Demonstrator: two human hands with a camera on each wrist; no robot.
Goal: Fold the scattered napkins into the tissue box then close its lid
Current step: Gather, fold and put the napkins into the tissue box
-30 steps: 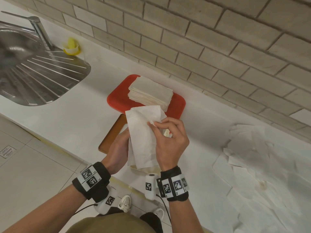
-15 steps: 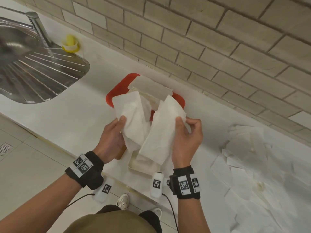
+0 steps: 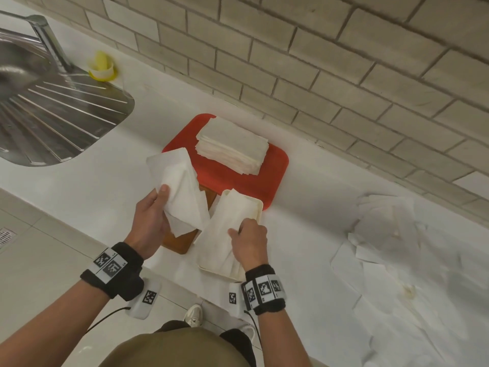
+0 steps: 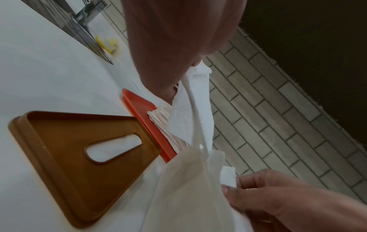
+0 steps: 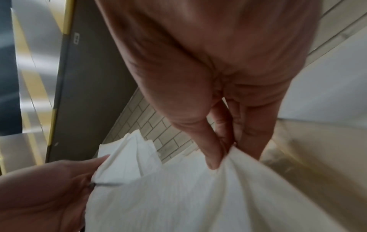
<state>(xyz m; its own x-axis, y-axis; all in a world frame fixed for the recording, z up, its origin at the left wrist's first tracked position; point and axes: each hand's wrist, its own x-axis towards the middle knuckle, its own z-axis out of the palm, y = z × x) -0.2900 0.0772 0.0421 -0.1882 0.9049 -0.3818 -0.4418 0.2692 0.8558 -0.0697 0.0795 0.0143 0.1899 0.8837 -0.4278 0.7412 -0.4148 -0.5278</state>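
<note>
My left hand (image 3: 161,200) holds a folded white napkin (image 3: 180,186) up over the brown slotted lid (image 4: 79,157), thumb on its front. My right hand (image 3: 239,231) pinches a second napkin (image 3: 225,234) that lies lengthwise in the cream tissue box (image 3: 260,207). In the right wrist view the thumb and fingers (image 5: 212,160) bunch that napkin (image 5: 178,196). A stack of folded napkins (image 3: 232,149) sits on the red tray (image 3: 275,170) behind the box. Several loose napkins (image 3: 383,247) lie scattered on the counter to the right.
A steel sink with drainer (image 3: 53,123) and tap (image 3: 50,41) is at the far left, with a yellow holder (image 3: 102,66) by it. A brick wall (image 3: 317,62) runs behind the counter. The counter's front edge is just under my wrists.
My right hand has come down and laid its napkin in the box. My left hand has drawn its napkin away to the left and still holds it up.
</note>
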